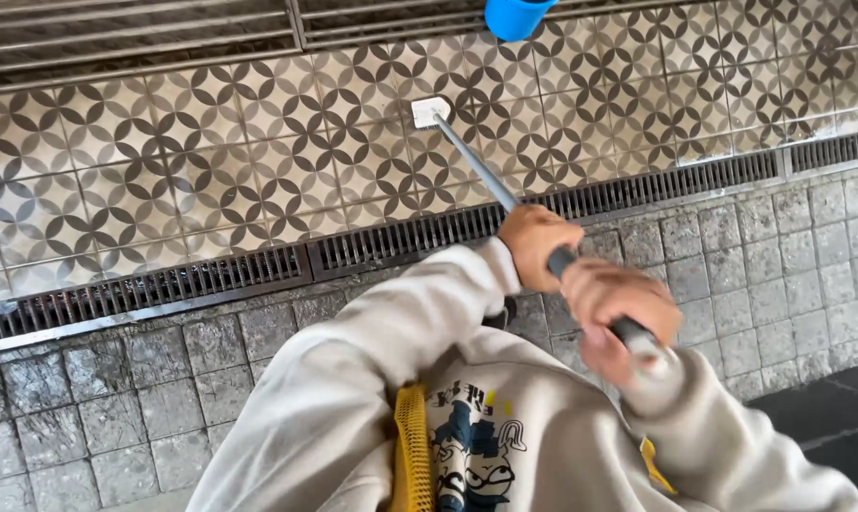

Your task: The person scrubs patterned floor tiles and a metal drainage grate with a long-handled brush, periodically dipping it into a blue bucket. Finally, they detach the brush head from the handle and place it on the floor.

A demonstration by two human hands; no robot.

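Both my hands grip a long grey-handled brush point(474, 163). My left hand point(533, 248) holds the pole higher up, and my right hand point(619, 313) is closed around the dark grip near its end, close to my chest. The white brush head point(431, 112) rests on the patterned floor tiles point(211, 161), beyond a long metal drain grate point(164, 284). My beige sweatshirt sleeves and its printed front fill the lower middle of the view.
A blue bucket point(516, 17) stands at the top edge on the tiles. Metal grille bars point(135, 33) run along the top left. Grey stone paving blocks point(789, 256) lie on my side of the grate, and a dark surface point(837, 417) sits at the lower right.
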